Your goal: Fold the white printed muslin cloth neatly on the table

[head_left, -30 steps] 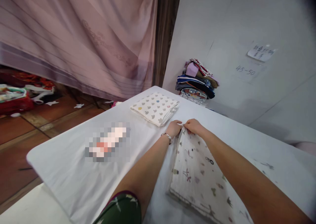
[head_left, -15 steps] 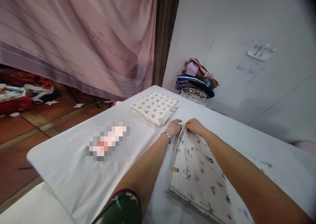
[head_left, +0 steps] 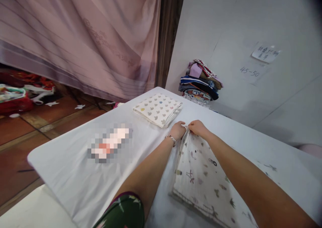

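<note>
A white patterned cloth (head_left: 201,177) lies folded on the white-covered table (head_left: 75,177) in front of me. My left hand (head_left: 177,130), with a bracelet at the wrist, and my right hand (head_left: 197,127) meet at the cloth's far corner. Both hands pinch that corner, fingers closed on the fabric. A second folded cloth with grey and coloured prints (head_left: 158,109) lies just beyond my hands, apart from them.
A stack of folded colourful clothes (head_left: 200,82) stands at the table's far edge against the white wall. A pink curtain (head_left: 88,37) hangs at the left above a wooden floor strewn with items. A blurred patch (head_left: 109,143) sits on the table's left.
The cloth's far corner has bunched slightly between my fingers; both hands stay at the same spot.
</note>
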`<state>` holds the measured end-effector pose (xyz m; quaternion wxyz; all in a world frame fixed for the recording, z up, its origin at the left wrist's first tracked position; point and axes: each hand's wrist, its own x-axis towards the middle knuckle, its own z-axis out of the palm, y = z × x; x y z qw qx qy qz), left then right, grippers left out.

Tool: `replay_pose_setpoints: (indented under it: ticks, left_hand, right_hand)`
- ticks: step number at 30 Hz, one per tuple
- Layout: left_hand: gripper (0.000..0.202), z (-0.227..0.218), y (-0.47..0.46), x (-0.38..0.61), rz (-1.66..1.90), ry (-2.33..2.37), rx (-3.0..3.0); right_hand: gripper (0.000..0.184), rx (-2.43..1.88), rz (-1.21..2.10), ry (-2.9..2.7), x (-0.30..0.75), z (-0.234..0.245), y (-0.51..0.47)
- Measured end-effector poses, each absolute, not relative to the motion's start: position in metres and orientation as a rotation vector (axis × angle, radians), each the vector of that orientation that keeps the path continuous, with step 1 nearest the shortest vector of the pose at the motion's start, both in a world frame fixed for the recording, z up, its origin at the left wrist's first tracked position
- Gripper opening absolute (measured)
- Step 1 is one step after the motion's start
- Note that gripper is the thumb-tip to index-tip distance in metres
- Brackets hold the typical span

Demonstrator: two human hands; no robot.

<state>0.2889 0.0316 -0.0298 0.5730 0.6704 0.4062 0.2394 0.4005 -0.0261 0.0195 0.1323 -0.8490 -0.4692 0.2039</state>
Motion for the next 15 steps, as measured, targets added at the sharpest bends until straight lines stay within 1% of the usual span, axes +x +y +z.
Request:
replay_pose_setpoints:
  ticks: [4,8,12,15]
  left_hand:
    - [0.043,-0.030,0.030,0.287,0.615,0.890,1.673]
    - [0.045,-0.031,0.029,0.285,0.623,0.853,1.702]
    - [0.043,-0.030,0.030,0.284,0.601,0.833,1.690]
    - [0.041,-0.029,0.033,0.283,0.582,0.859,1.670]
  right_hand:
    - [0.021,-2.466,0.652,-1.338,0.398,0.021,-0.025]
    - [0.031,-2.479,0.742,-1.306,0.395,0.028,-0.025]
    - [0.026,-2.486,0.773,-1.317,0.394,0.031,-0.026]
    - [0.023,-2.499,0.726,-1.365,0.395,0.030,-0.026]
